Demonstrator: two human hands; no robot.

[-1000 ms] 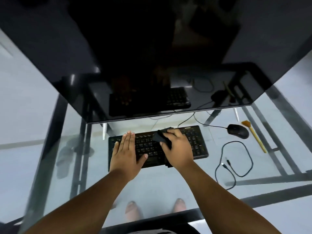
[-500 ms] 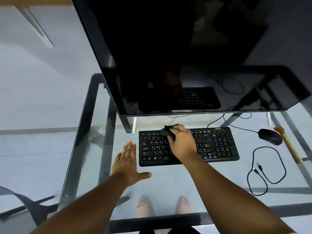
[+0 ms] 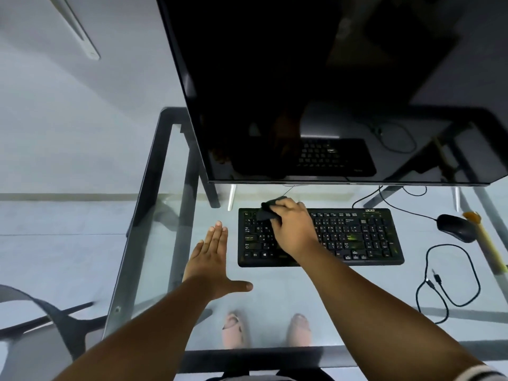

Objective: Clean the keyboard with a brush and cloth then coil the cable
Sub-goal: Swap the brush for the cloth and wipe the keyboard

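Observation:
A black keyboard [image 3: 357,237] lies on the glass desk [image 3: 275,303] below the monitor. My right hand [image 3: 294,226] grips a dark cloth [image 3: 268,210] and presses it on the keyboard's upper left keys. My left hand [image 3: 213,259] lies flat with straight fingers on the glass, just left of the keyboard and apart from it. A brush [image 3: 483,237] with a wooden handle and orange bristles rests at the far right. The keyboard's cable [image 3: 287,191] leaves its back edge and runs under the monitor.
A large dark monitor [image 3: 316,92] overhangs the back of the desk. A black mouse [image 3: 455,228] sits right of the keyboard, and a loose black looped cable [image 3: 445,281] lies in front of it. My feet show through the glass. A chair [image 3: 41,320] is at lower left.
My left hand came off the keyboard and now lies on the glass to its left. My right hand slid the cloth toward the keyboard's upper left. The view swung left.

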